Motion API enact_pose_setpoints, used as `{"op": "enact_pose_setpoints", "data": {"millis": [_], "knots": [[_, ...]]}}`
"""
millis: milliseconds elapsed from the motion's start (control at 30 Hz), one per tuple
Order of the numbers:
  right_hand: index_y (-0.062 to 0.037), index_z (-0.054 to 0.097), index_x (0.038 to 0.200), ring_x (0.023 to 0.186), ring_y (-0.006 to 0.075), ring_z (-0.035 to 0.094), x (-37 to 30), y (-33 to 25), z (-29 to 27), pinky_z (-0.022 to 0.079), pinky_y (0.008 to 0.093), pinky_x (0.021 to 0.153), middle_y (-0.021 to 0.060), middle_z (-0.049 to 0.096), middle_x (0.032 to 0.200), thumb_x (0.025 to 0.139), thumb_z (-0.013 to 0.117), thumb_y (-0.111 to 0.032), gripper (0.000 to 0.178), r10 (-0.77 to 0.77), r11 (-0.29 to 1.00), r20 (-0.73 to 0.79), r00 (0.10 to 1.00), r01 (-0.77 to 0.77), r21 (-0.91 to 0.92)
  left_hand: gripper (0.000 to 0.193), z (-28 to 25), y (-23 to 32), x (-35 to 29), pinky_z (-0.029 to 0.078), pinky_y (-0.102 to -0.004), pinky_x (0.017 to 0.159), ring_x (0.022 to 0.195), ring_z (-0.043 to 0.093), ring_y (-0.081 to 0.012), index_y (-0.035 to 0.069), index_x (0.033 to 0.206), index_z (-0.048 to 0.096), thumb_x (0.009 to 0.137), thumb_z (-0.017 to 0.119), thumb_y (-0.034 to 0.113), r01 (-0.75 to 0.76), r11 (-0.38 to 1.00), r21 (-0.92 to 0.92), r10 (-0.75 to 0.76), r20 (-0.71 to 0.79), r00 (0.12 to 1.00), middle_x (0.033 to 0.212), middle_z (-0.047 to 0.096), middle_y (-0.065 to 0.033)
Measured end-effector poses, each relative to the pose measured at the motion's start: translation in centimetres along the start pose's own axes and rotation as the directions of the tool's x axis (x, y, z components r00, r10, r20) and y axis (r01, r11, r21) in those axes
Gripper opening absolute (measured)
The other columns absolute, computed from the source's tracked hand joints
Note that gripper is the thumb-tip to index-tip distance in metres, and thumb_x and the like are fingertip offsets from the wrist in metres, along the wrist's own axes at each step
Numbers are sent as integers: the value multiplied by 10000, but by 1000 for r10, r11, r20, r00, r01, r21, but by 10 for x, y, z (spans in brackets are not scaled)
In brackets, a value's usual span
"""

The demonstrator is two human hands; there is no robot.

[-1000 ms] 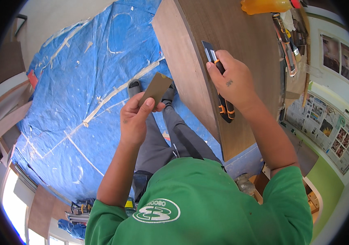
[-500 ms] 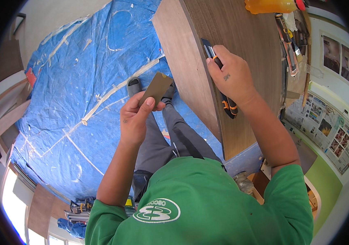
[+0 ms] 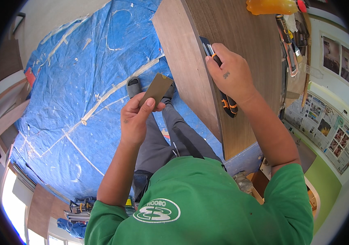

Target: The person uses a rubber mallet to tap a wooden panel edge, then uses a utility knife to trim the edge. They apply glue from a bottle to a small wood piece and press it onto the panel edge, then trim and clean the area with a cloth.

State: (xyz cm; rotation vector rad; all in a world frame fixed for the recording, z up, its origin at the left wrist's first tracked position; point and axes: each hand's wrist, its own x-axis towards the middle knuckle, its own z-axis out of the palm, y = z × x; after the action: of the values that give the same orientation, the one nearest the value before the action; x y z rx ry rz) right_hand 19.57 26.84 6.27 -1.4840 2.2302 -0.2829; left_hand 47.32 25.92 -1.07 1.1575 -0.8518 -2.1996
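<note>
My left hand [image 3: 137,118] pinches a flat brown-grey rectangular piece [image 3: 157,90] between thumb and fingers, above my feet. A small yellowish spot shows at its top end. My right hand [image 3: 232,75] is closed around a black and orange utility knife [image 3: 228,105]. Its handle end sticks out below my palm, and its metal front end points away past my thumb. That front end is over the edge of a wood-grain panel [image 3: 243,32], beside a dark, flat strip [image 3: 204,40]. Whether the strip belongs to the knife I cannot tell.
A bottle of orange liquid [image 3: 271,6] lies at the panel's far end. Several tools [image 3: 289,45] sit along its right side. Taped blue sheeting [image 3: 80,81] covers the floor, with my sandals [image 3: 133,87] on it. Newspaper [image 3: 325,126] covers part of the right wall.
My right hand and the knife have shifted very slightly left at the panel edge. My left hand and the flat piece stay nearly still.
</note>
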Motion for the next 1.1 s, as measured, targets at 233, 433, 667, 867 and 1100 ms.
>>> {"op": "enact_pose_setpoints", "data": {"millis": [233, 433, 667, 867, 1100], "knots": [[-21, 594, 965, 707, 436, 668, 0, 0, 1, 519, 516, 659, 209, 660, 732, 948, 626, -205, 188, 41, 998, -5, 999, -41, 44, 377, -3, -1, 2, 593, -361, 883, 954, 743, -197, -62, 1269, 678, 1032, 701, 231, -6, 1000, -22, 6, 4, 1000, 1088, 756, -124], [-16, 595, 972, 735, 445, 670, 1, -1, 0, 519, 521, 677, 216, 664, 748, 944, 628, -207, 195, 76, 996, 20, 997, -77, 55, 367, -1, 1, 3, 519, -349, 889, 933, 686, -170, -46, 1300, 663, 1055, 645, 227, 23, 1000, 18, -23, -8, 1000, 983, 766, -107], [-12, 598, 986, 772, 457, 676, 1, -5, -2, 523, 540, 706, 231, 677, 783, 952, 620, -199, 191, 83, 997, 28, 996, -83, 8, 372, -5, -1, 4, 567, -355, 886, 948, 724, -187, -54, 1273, 680, 1039, 684, 235, 2, 1000, 2, -2, -3, 1000, 1049, 759, -115], [-12, 599, 1028, 734, 429, 658, -4, -11, 0, 505, 489, 678, 219, 650, 777, 963, 632, -194, 196, 131, 991, 39, 991, -131, 3, 358, -3, 2, 4, 518, -347, 890, 943, 690, -170, -41, 1294, 670, 1057, 642, 226, 14, 1000, 24, -13, -11, 1000, 980, 763, -98], [-24, 581, 962, 783, 467, 673, -3, -17, -8, 523, 558, 713, 234, 682, 808, 952, 605, -173, 151, 95, 991, 73, 993, -87, -100, 361, -6, 1, 4, 526, -355, 903, 954, 704, -180, -42, 1296, 668, 1054, 645, 225, 19, 1000, 9, -19, -15, 1000, 990, 763, -109]]}}
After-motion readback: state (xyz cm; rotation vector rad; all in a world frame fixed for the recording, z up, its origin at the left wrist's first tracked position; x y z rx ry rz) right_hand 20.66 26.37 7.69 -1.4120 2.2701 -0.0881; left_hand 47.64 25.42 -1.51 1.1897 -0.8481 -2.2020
